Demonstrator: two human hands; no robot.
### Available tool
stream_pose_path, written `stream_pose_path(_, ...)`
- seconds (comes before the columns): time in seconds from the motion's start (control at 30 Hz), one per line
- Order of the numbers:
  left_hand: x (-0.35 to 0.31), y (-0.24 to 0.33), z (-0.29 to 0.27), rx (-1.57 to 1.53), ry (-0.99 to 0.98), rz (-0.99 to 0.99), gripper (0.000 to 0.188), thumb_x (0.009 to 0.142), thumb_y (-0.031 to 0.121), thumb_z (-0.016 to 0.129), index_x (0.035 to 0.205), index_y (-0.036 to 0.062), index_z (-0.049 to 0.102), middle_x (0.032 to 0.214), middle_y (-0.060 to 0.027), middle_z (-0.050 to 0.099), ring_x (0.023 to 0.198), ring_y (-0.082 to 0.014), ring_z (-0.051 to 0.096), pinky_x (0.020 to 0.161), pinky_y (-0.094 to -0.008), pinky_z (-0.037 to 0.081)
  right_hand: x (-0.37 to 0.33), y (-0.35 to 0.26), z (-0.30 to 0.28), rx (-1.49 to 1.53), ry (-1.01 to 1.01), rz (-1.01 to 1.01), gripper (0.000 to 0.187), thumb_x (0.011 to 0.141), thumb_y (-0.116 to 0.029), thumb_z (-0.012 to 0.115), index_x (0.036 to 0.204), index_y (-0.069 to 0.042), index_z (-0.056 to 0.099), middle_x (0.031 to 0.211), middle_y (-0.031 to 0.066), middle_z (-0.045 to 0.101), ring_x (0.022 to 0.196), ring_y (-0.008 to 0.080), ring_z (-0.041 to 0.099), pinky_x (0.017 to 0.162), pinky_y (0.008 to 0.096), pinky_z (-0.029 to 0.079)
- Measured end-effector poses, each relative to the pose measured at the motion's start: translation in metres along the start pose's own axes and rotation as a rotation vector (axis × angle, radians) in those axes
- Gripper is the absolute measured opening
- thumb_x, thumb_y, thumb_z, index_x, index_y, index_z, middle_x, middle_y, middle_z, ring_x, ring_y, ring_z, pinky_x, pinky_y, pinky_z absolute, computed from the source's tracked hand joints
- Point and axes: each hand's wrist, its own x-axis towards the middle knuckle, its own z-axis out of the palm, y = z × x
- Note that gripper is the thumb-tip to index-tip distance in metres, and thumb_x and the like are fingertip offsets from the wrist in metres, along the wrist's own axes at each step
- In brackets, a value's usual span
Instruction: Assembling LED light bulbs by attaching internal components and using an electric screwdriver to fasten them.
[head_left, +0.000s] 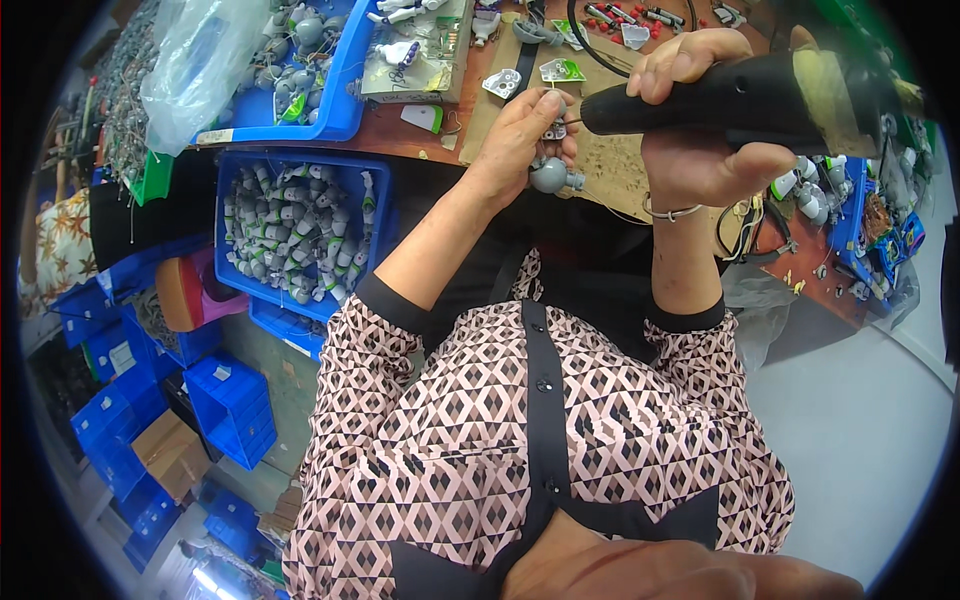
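My right hand (pixel 695 165) is wrapped round a black electric screwdriver (pixel 730 100), which has yellowish tape near its rear end. The tool lies nearly level, its thin bit pointing left at the small part in my left hand (pixel 515 140). That hand is closed on a grey plastic part (pixel 548 175) with a rounded, ball-like lower end. The bit's tip reaches the piece between my fingers, which hide most of it. Just beyond, white-and-green shell pieces (pixel 562 70) and a white shell half with holes (pixel 502 82) lie on the board.
A worn cardboard sheet (pixel 615 165) covers the table edge. At left, a blue bin (pixel 222 190) holds many grey-and-white assemblies; a blue tray (pixel 345 90) with grey parts and a plastic bag (pixel 195 75) sits above it. Black cables (pixel 770 225) and more parts lie at right.
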Motion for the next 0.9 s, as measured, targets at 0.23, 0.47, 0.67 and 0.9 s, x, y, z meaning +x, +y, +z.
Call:
stream_pose_path(0.23,0.001,-0.001,0.001,0.014,-0.039,0.005,0.035,0.101,0.036,0.048,0.113,0.0026,0.048,0.092,-0.0064,0.057,0.071,-0.0109,0.06,0.064,-0.0245,0.052,-0.003,0.0,0.002,0.006,0.069,-0.022,0.091,0.07,-0.088,0.047,0.095,0.0,0.048,0.079,0.0081,0.049,0.071,0.0186,0.054,0.067,0.0334,0.047)
stream_pose_path(0.47,-0.001,0.0,0.001,-0.011,-0.02,-0.002,0.036,0.1,0.036,0.049,0.113,0.002,0.048,0.091,-0.0064,0.056,0.07,-0.0109,0.059,0.064,-0.0253,0.053,0.002,-0.003,-0.003,0.035,-0.028,-0.013,0.091,0.07,-0.087,0.047,0.095,0.0,0.048,0.081,0.009,0.05,0.072,0.019,0.054,0.068,0.0339,0.047)
stream_pose_path(0.67,0.0,0.002,0.004,-0.027,-0.025,0.005,0.036,0.1,0.035,0.05,0.112,0.0016,0.048,0.09,-0.0061,0.055,0.07,-0.0106,0.059,0.064,-0.0262,0.054,0.004,-0.005,0.006,0.058,0.075,-0.034,0.092,0.07,-0.088,0.047,0.096,0.0,0.049,0.082,0.0087,0.05,0.072,0.0195,0.054,0.067,0.0346,0.048)
stream_pose_path(0.9,-0.001,0.002,0.005,0.01,-0.012,-0.002,0.034,0.1,0.034,0.05,0.111,0.0023,0.049,0.088,-0.0054,0.055,0.07,-0.0105,0.059,0.063,-0.0262,0.053,0.002,-0.001,0.003,0.105,-0.009,0.007,0.092,0.069,-0.088,0.048,0.093,0.001,0.048,0.083,0.0079,0.049,0.07,0.0184,0.054,0.065,0.0337,0.048)
